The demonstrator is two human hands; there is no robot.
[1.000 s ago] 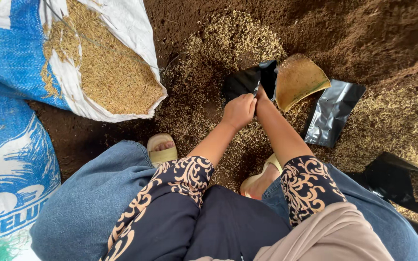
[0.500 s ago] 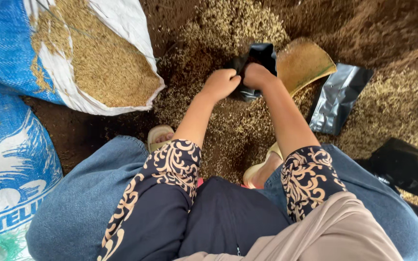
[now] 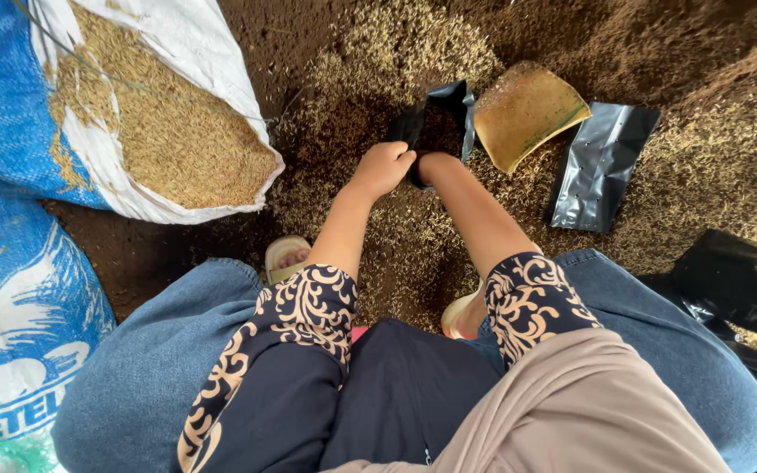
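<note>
A small black plastic bag stands with its mouth held wide on the husk-strewn soil. My left hand is closed on its near-left rim. My right hand grips the near rim beside it, and its fingers are mostly hidden behind the bag's edge. Dark soil shows inside the bag. A yellowish curved scoop full of husk mix lies just right of the bag, touching it.
An empty flat black bag lies right of the scoop. More black plastic sits at the right edge. A blue and white woven sack of rice husk lies open at upper left. My sandalled feet rest below the hands.
Both hands shifted slightly down and left with the bag. The bag's mouth is pulled wider, showing soil inside. The view drifted a little.
</note>
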